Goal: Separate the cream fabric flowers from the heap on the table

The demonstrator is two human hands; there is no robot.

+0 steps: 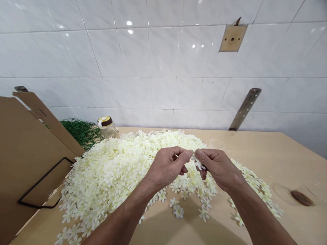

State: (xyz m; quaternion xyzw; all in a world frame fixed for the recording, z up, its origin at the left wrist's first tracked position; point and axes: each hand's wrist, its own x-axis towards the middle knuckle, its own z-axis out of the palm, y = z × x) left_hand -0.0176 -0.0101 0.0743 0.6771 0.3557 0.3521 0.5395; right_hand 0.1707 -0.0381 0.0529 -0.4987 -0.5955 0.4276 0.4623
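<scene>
My left hand [167,166] is closed in a pinch, its thumb and forefinger nearly touching the fingertips of my right hand. Whatever sits in that pinch is too small to make out. A small white artificial flower [199,166] shows at the fingers of my right hand [220,167], which is closed around it. Both hands hover over the front right part of a large heap of pale yellow-white artificial flowers [122,170]. Several loose blossoms, one small stack [178,211] among them, lie on the table below my hands.
Left of the heap stands a cardboard box [27,152] with a black wire frame [44,180] against it. Green artificial foliage [82,132] and a lidded jar [108,128] are behind. At right on the table [261,147] lies a clear round object with a brown centre [302,198].
</scene>
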